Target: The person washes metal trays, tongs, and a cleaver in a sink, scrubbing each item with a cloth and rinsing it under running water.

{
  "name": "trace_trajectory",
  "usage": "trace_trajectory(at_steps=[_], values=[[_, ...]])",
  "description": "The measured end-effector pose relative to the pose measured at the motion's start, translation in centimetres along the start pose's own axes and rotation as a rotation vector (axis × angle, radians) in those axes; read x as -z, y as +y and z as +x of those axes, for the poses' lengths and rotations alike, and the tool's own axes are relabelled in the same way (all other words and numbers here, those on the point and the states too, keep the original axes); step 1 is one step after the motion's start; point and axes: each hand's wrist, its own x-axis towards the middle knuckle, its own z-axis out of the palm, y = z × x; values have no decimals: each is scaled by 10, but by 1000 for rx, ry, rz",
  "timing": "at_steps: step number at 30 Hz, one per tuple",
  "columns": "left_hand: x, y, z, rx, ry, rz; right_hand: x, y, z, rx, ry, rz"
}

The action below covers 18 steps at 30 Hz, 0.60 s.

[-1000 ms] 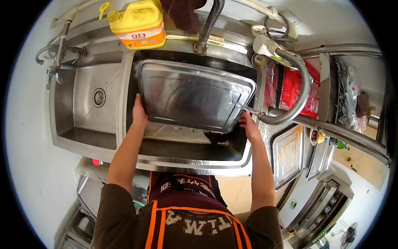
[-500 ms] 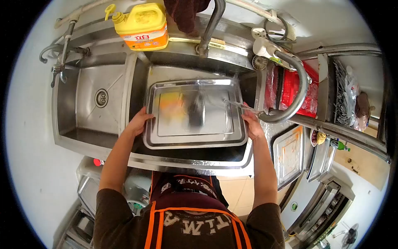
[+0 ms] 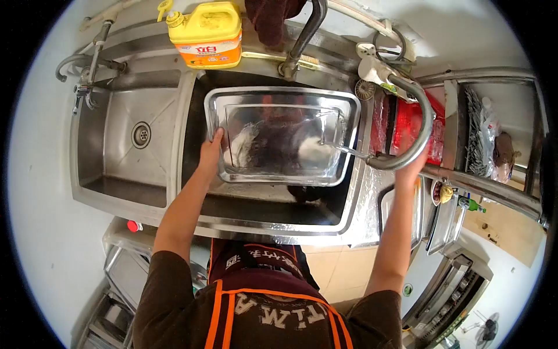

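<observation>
A shiny rectangular metal tray [image 3: 273,177] rests over the right sink basin [image 3: 261,205], with reflections across its bottom. My left hand [image 3: 211,152] is closed on the tray's left rim, thumb over the edge. From the curved metal tap [image 3: 429,119] a stream of water [image 3: 349,150] runs into the tray's right side. Off the tray, my right hand [image 3: 411,166] is behind and beside the tap's spout. It is blurred and partly covered by the pipe, so its fingers cannot be made out.
The left basin [image 3: 125,168] has a drain. Behind the sink stand a yellow detergent jug [image 3: 208,38] and a dark cloth [image 3: 272,20]. To the right are a red basket [image 3: 436,139], another tray [image 3: 415,218] and a metal rail [image 3: 494,196]. A second tap [image 3: 87,87] is at left.
The tray has moved away from me and tilted. My right hand has let go of its right rim and moved right, toward the tap. My left hand still holds the left side.
</observation>
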Motion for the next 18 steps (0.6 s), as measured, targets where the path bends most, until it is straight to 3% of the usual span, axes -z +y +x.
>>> trace_trajectory(at_steps=[2, 8, 10, 12, 15, 16, 18], values=[[13, 2, 10, -63, -39, -4, 20, -37, 48, 165, 61, -485], [39, 95, -55, -397, 35, 363, 11, -14, 87, 323, -165, -648], [51, 119, -78, -481, 29, 447, 17, -48, 93, 212, -208, -663], [62, 127, -92, -565, 25, 524, 16, -57, 99, 6, -413, -735], [72, 139, -116, -894, -19, 701, 2, -40, 99, -44, -368, -666], [72, 142, -122, -897, -18, 702, 2, -44, 99, -45, -365, -664], [74, 143, -134, -1075, -31, 830, 3, -56, 98, -199, -377, -586]])
